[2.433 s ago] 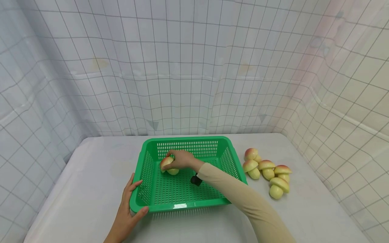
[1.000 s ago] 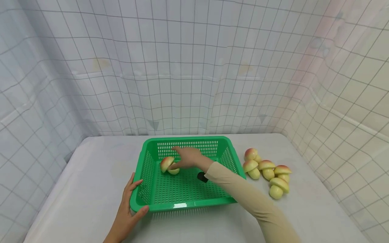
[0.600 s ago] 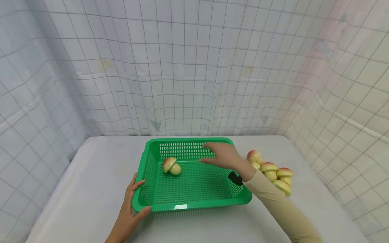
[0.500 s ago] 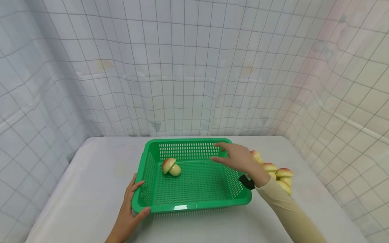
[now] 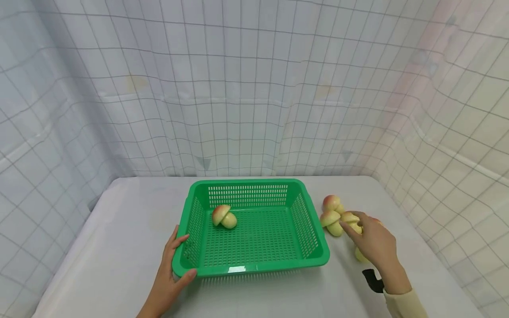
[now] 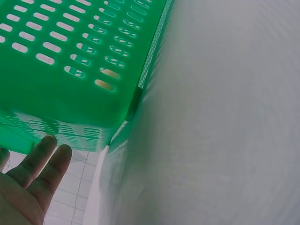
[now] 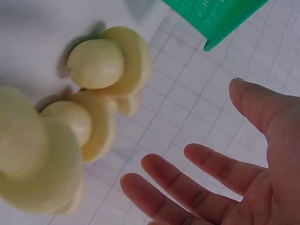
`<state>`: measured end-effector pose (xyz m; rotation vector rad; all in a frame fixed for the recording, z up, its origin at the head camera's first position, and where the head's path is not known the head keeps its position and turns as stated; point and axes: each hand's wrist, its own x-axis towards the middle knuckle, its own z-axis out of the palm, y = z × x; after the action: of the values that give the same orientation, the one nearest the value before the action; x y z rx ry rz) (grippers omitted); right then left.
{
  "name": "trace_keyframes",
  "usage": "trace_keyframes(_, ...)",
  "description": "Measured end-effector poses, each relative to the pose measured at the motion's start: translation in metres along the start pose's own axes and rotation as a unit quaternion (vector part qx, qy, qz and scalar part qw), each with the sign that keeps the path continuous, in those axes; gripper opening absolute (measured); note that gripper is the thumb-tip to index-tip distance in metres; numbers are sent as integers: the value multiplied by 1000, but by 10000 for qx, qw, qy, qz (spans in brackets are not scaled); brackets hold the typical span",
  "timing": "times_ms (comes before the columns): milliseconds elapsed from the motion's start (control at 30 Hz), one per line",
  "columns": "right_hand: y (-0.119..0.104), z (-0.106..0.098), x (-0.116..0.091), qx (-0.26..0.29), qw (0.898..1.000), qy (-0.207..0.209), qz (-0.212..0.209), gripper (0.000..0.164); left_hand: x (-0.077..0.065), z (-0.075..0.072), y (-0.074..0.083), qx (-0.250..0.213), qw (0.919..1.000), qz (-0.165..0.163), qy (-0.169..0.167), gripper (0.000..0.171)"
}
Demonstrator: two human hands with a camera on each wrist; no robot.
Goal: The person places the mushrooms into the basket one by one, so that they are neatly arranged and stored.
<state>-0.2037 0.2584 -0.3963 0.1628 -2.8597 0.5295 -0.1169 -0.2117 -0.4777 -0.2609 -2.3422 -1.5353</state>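
Observation:
A green plastic basket (image 5: pixel 258 267) stands in the middle of the table in the head view. One toy mushroom (image 5: pixel 220 215), with a red-tinged cap and pale yellow stem, lies inside near its left wall. My left hand (image 5: pixel 164 274) rests at the front left corner, thumb and a finger over the rim; the left wrist view shows straight fingers (image 6: pixel 49 176) beside the wall. To the basket's right, my right hand (image 5: pixel 375 242) hovers over a cluster of similar mushrooms (image 5: pixel 329 218), partly hiding them. The right wrist view shows its fingers spread, holding nothing, apart from the mushrooms (image 7: pixel 96 63).
A white cloth covers the table (image 5: pixel 131 234). Hanging white sheets with a dark grid (image 5: pixel 246 88) enclose the back and both sides. A black strap with a small device (image 5: pixel 373 281) sits at the right wrist.
The right hand let go of the mushroom inside the basket, rose over the right rim and moved right to the cluster. The left hand has stayed at the corner.

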Motion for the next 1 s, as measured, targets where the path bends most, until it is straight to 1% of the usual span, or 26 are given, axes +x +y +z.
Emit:
trace_keyframes(100, 16, -1, -12, -117, 9980, -256, 566, 73, 0, -1, 1, -38, 10000, -25, 0, 74)
trace_keyframes(200, 28, 0, -22, -207, 9935, -407, 1040, 83, 1, -1, 1, -73, 10000, -64, -18, 73)
trace_keyframes(333, 36, 2, -30, -210, 9873, -589, 1459, 92, 1, -2, 1, -78, 9999, -57, -26, 73)
trace_keyframes(400, 39, 3, -32, -210, 9839, -755, 1605, 95, 1, -2, 0, -94, 9999, -24, -26, 73)
trace_keyframes(533, 42, 5, -33, -171, 9775, -1072, 1808, 97, 1, -1, -1, -133, 9999, 51, -29, 74)
trace_keyframes(667, 43, 7, -33, -140, 9742, -1275, 1856, 97, 1, -1, -2, -181, 9998, 102, -24, 74)
trace_keyframes(867, 44, 12, -34, -165, 9741, -1301, 1845, 95, 0, 0, -2, -173, 9998, 104, -15, 74)
trace_keyframes(1000, 46, 17, -34, -135, 9712, -1383, 1938, 97, 0, 0, -2, -194, 9997, 121, -19, 74)
